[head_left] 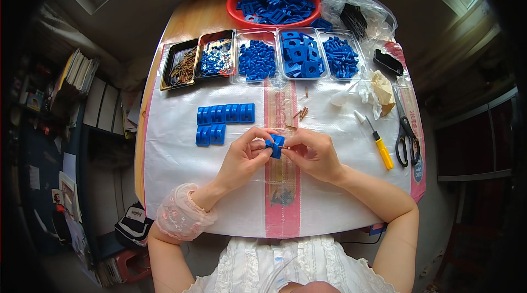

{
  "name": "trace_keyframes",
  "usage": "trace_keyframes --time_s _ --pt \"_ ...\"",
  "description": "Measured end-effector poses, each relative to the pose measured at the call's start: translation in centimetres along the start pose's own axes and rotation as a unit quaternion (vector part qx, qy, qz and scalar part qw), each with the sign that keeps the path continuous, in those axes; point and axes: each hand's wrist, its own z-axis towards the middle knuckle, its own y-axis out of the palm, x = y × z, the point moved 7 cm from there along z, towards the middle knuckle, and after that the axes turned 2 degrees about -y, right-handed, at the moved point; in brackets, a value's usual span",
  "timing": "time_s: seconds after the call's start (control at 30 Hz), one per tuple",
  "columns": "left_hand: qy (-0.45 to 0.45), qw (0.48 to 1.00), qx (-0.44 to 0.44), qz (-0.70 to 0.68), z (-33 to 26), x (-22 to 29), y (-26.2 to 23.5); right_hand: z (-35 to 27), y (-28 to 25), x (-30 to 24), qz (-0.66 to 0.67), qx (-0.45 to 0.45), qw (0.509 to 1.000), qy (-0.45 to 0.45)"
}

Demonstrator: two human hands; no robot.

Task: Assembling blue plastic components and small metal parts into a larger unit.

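Observation:
Over the middle of the table, my left hand (246, 153) pinches a small blue plastic block (278, 140) between thumb and fingers. My right hand (317, 154) is closed at the block's right side, its thumb and index finger on a thin copper-coloured pin (285, 148) that touches the block. How deep the pin sits is too small to tell. Left of my hands stand a longer row of blue blocks (226, 113) and a shorter row (210, 135) below it. Several loose copper-coloured pins (303, 112) lie just beyond my right hand.
Behind the work area stand a black tray of pins (166, 80), another of small parts (198, 75), and clear trays (235, 80) of blue pieces. Farther back is a red basin (231, 17). At right lie a yellow-handled screwdriver (383, 153), scissors (406, 134) and a black phone (388, 62).

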Motion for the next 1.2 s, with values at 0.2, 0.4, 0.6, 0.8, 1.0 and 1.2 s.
trace_keyframes --time_s 0.2,0.4,0.6,0.8,1.0,1.2 --pt "0.001 1.0 -0.006 0.011 0.0 -0.1 0.0 -0.1 0.0 0.2 -0.003 -0.023 1.0 0.013" --pt "-0.005 1.0 -0.009 0.006 0.1 -0.4 0.0 -0.1 0.0 -0.7 -0.051 -0.01 0.998 -0.024" --pt "-0.007 1.0 -0.019 0.004 0.0 -0.5 -0.2 -0.8 0.1 -1.2 -0.138 0.005 0.988 -0.075" --pt "-0.003 1.0 -0.021 0.004 0.1 -0.6 -0.2 -0.4 0.1 0.1 0.006 -0.025 1.0 0.009" --pt "-0.005 1.0 -0.015 0.005 0.0 -0.7 -0.2 -0.2 0.1 -0.3 -0.018 -0.028 0.999 -0.01" --pt "-0.002 1.0 -0.02 0.023 0.1 -0.4 -0.1 -0.7 0.3 -1.0 -0.114 -0.019 0.992 -0.058"
